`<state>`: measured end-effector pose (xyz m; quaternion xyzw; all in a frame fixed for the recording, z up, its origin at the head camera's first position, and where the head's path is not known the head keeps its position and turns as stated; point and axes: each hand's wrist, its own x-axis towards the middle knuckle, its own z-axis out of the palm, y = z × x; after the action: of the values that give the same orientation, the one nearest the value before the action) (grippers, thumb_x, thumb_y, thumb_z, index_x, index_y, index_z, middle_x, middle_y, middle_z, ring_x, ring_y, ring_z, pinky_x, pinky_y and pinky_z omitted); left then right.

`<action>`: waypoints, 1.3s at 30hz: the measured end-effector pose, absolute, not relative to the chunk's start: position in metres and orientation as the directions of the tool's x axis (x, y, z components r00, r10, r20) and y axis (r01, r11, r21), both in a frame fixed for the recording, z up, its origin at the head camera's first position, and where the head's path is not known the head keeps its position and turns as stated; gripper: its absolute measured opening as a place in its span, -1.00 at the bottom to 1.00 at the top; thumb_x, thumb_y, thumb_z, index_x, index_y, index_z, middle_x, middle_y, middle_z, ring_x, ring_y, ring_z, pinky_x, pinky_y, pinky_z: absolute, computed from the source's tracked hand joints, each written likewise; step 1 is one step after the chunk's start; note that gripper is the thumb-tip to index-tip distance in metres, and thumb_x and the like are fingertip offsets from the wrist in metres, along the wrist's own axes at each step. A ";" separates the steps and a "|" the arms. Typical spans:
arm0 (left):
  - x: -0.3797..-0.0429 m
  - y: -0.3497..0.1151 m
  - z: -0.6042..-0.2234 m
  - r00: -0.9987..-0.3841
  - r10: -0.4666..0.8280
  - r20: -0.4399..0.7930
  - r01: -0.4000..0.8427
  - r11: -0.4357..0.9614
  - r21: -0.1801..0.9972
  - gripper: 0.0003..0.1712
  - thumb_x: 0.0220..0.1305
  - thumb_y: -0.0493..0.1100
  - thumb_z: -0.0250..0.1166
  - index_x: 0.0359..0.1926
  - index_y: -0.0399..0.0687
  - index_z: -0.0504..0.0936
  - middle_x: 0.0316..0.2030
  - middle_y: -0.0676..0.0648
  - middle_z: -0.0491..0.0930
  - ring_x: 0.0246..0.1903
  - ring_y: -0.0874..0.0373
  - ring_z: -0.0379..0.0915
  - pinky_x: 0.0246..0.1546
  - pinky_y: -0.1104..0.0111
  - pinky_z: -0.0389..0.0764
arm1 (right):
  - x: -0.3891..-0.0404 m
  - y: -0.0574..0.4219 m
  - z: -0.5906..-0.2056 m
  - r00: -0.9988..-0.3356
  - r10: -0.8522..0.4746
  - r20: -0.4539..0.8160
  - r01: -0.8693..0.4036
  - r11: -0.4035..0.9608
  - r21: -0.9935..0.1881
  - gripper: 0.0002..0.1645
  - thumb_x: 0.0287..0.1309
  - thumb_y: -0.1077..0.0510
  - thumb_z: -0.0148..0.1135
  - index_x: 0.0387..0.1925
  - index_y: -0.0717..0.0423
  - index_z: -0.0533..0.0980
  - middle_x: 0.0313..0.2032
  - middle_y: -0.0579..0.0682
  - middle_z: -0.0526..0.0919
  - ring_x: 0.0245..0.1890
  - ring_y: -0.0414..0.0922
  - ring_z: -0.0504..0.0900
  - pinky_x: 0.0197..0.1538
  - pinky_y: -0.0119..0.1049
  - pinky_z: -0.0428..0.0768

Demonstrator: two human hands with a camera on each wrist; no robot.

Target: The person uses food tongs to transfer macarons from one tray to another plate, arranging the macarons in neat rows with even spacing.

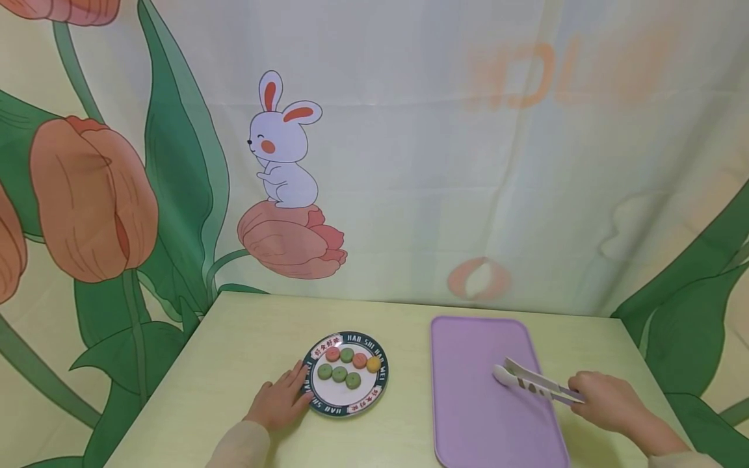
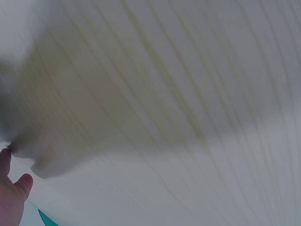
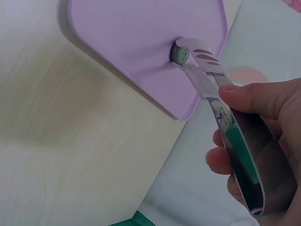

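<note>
In the head view, my right hand (image 1: 605,398) grips metal tongs (image 1: 544,382) with pale plastic tips, held over the purple tray (image 1: 468,416). The right wrist view shows a small round green piece (image 3: 180,54) between the tips of the tongs, close above or on the tray; I cannot tell which. My left hand (image 1: 279,400) touches the left rim of a round plate (image 1: 374,398), thumb and fingers slightly spread. Several small round pieces (image 1: 339,374) in green, pink and yellow sit on the plate. The left wrist view catches only a few of my left fingers (image 2: 14,197).
The plate and tray stand apart on a pale wooden table (image 1: 404,416), the tray to the right. Behind the table hangs a curtain (image 1: 398,195) printed with tulips and a white rabbit.
</note>
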<state>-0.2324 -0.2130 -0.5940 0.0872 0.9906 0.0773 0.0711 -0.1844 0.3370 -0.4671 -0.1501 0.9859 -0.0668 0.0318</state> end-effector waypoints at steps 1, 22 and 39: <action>-0.233 -0.213 -0.594 -0.975 0.184 -0.126 0.163 0.973 0.166 -0.25 0.22 0.30 -0.17 0.32 -0.01 0.09 0.34 -0.05 0.02 0.26 -0.06 0.09 0.12 -0.16 0.16 | -0.184 0.337 -0.467 -0.952 -0.302 -0.041 -0.293 0.945 -0.143 -0.80 -0.26 0.22 0.25 -0.71 -0.06 0.38 -0.70 -0.24 0.33 -0.68 -0.29 0.22 -0.66 -0.40 0.20; -0.233 -0.212 -0.589 -0.973 0.186 -0.133 0.165 0.973 0.159 -0.25 0.22 0.29 -0.16 0.32 -0.01 0.09 0.34 -0.05 0.03 0.26 -0.06 0.09 0.13 -0.13 0.18 | -0.186 0.334 -0.454 -0.941 -0.337 -0.020 -0.332 0.936 -0.117 -0.79 -0.25 0.21 0.29 -0.68 -0.08 0.40 -0.68 -0.26 0.33 -0.68 -0.31 0.23 -0.65 -0.41 0.22; -0.231 -0.213 -0.590 -0.973 0.209 -0.096 0.190 0.967 0.171 -0.29 0.24 0.25 -0.14 0.30 -0.03 0.13 0.33 -0.06 0.06 0.25 -0.06 0.12 0.11 -0.13 0.21 | -0.186 0.311 -0.450 -0.922 -0.388 -0.010 -0.385 0.917 -0.105 -0.77 -0.24 0.21 0.30 -0.69 -0.10 0.40 -0.69 -0.29 0.32 -0.70 -0.33 0.20 -0.66 -0.44 0.19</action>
<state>-0.2306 -0.2131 -0.5904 0.1008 0.9900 0.0804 0.0569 -0.1863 0.3110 -0.4496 -0.1974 0.9789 -0.0506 0.0155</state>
